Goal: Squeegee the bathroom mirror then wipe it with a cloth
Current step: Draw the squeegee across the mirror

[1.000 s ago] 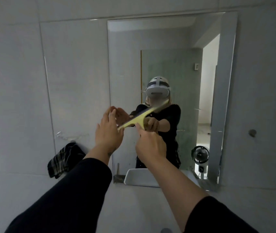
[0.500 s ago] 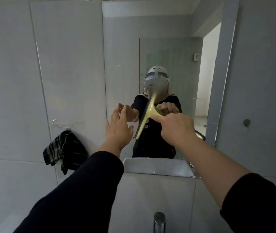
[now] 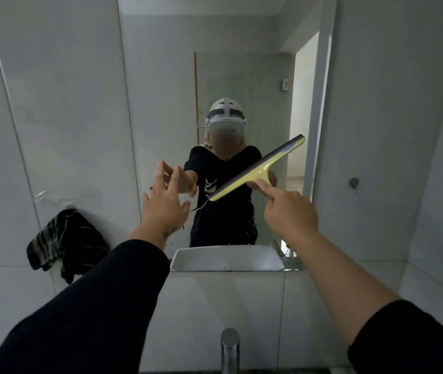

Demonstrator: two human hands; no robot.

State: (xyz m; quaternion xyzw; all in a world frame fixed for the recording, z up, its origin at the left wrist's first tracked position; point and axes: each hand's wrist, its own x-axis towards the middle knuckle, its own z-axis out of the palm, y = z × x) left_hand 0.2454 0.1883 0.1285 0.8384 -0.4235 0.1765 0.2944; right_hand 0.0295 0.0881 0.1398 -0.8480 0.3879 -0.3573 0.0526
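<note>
The bathroom mirror (image 3: 161, 90) hangs on the tiled wall straight ahead. My right hand (image 3: 290, 211) grips the handle of a yellow squeegee (image 3: 258, 171), whose blade lies slanted against the glass, its right end higher. My left hand (image 3: 165, 203) is raised just left of the squeegee near the glass, fingers spread and holding nothing. A dark striped cloth (image 3: 66, 244) hangs on the wall left of the mirror, below a clear hook.
A chrome tap (image 3: 229, 349) rises at the bottom centre. The white basin shows reflected along the mirror's lower edge (image 3: 228, 259). A small round wall fitting (image 3: 353, 182) sits right of the mirror. The wall turns a corner at the far right.
The squeegee swung from nearly upright to slanted with its right end high, and my right hand moved right. My left hand let go of the blade and opened. The view dropped.
</note>
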